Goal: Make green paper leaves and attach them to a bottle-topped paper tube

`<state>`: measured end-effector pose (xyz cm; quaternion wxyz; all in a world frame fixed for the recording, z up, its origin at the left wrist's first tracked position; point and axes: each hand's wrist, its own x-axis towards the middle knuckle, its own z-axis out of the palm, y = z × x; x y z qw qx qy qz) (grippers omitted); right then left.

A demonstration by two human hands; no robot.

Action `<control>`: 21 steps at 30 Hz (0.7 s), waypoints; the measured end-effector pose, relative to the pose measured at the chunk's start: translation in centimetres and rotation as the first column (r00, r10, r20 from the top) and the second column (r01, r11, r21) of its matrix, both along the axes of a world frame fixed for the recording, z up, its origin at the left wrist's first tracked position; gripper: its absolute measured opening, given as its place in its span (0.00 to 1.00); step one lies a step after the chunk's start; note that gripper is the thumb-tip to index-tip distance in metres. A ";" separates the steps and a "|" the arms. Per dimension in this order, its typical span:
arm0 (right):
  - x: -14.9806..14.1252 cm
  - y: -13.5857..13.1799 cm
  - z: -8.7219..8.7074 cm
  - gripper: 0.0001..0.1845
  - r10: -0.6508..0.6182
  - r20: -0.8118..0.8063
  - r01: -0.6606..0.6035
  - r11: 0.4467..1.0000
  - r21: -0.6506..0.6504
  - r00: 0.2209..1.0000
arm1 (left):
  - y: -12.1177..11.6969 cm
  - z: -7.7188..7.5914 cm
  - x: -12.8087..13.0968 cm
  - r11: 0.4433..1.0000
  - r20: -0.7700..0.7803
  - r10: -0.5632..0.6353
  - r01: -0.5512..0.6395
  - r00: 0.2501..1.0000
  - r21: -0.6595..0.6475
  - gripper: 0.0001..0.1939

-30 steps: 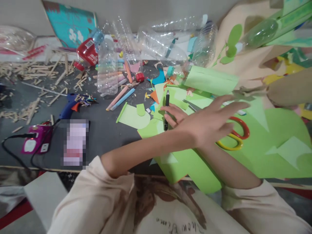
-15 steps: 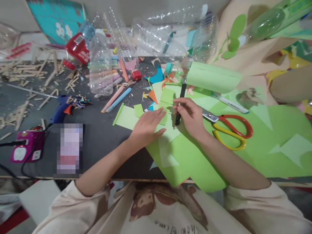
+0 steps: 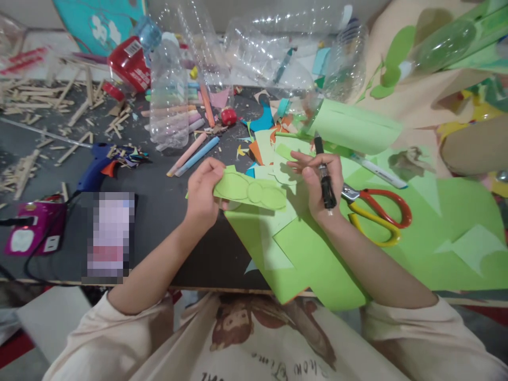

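Note:
My left hand (image 3: 204, 188) pinches one end of a light green paper strip (image 3: 262, 194), raised above the table. Rounded outlines are drawn along the strip. A black pen (image 3: 326, 185) rests across my right hand (image 3: 327, 180), tip pointing away from me, its fingers curled loosely about the barrel. Beneath both hands lie green paper sheets (image 3: 301, 270), some of them pale. Scissors (image 3: 375, 211) with a red and a yellow handle lie just right of my right hand, their blade tips hidden behind it.
A blue glue gun (image 3: 95, 166) and a blurred-out phone (image 3: 111, 233) lie on the left. Chalk-like sticks (image 3: 196, 156), clear plastic bottles (image 3: 170, 95) and wood sticks (image 3: 79, 111) cover the back. A rolled green paper (image 3: 357, 124) and a white marker (image 3: 379, 170) lie at right.
My left hand has gone from lying flat on the paper to holding the strip up, shifting left. The pen has swung in my right hand, which has moved slightly right.

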<state>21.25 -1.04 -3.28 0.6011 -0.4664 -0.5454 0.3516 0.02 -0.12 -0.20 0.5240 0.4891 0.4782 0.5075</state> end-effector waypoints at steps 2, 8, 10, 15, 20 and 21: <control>0.1 -0.1 0.1 0.12 0.000 0.021 0.000 1.000 0.004 1.000 | 0.5 0.1 -0.3 0.996 0.035 0.002 0.002 0.999 -0.090 0.18; 0.5 -0.5 0.3 0.20 0.089 0.294 -0.086 0.996 -0.025 0.952 | 1.5 0.4 -0.8 0.985 -0.304 -0.170 0.162 0.937 -0.053 0.11; 0.6 -0.4 0.3 0.19 0.085 0.478 -0.100 0.995 0.005 0.874 | 1.6 0.4 -0.9 0.993 -0.355 -0.094 0.115 0.930 0.039 0.07; 0.6 0.0 0.3 0.16 0.065 0.675 -0.145 0.987 0.062 0.735 | 1.8 -0.1 -1.1 0.992 -0.323 -0.069 0.100 0.944 0.079 0.08; -0.4 -1.3 1.0 0.15 0.100 0.473 -0.173 0.978 0.113 0.875 | 1.5 -0.4 -1.1 0.991 -0.195 -0.114 0.126 0.974 0.050 0.17; -0.9 -1.7 1.3 0.14 0.159 0.467 -0.223 0.971 0.085 0.870 | 1.4 -0.3 -1.1 0.990 -0.167 -0.130 0.138 0.977 0.035 0.20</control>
